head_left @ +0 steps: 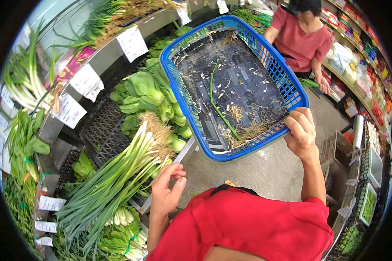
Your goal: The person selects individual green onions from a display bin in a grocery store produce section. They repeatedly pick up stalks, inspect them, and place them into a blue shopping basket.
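Note:
My right hand (301,132) is closed around the near right corner of a blue plastic basket (278,71). The basket hangs tilted over the floor, its inside turned toward me. A dark liner covers its bottom, with dry roots, bits of debris and a single long green stalk (213,93) on it. My left hand (167,187) is held up in the air with fingers loosely bent and apart, holding nothing. Beside it lies a big bunch of spring onions (113,178), roots toward the basket, on top of leafy greens.
Bok choy (146,93) is heaped left of the basket, beside black crates (106,135). Paper tags (133,42) hang from the curved shelf edge. A person in a pink top (302,37) stands beyond the basket, a hand near green stalks. Stocked shelves (355,82) line the right.

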`<control>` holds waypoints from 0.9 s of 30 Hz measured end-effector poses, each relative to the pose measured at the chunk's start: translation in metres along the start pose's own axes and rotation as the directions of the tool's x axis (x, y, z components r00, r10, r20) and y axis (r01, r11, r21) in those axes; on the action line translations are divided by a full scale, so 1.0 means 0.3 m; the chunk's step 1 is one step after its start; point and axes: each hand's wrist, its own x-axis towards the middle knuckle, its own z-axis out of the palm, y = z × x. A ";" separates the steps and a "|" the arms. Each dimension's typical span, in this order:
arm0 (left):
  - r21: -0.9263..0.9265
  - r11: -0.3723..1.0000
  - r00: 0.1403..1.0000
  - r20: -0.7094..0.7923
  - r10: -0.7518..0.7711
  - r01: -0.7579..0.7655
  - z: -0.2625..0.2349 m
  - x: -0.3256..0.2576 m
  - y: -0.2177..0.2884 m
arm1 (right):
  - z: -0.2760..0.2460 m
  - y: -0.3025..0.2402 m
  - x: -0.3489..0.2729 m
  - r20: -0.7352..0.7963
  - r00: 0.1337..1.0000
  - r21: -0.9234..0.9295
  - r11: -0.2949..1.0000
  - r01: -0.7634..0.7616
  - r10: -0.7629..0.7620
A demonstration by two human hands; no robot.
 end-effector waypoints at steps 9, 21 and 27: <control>-0.041 0.999 0.975 0.216 0.042 -0.034 0.050 0.175 -0.133 | -0.074 -0.019 -0.082 0.195 0.950 -0.127 0.966 -0.223 0.245; 0.010 0.956 0.931 0.221 -0.290 0.295 0.193 0.053 -0.391 | 0.287 0.216 -0.517 0.802 0.489 -0.107 0.888 -0.447 0.343; -0.137 0.682 0.696 0.128 -0.707 0.718 0.219 -0.072 -0.533 | 0.821 0.430 -0.880 0.948 0.160 -0.164 0.852 -0.498 0.276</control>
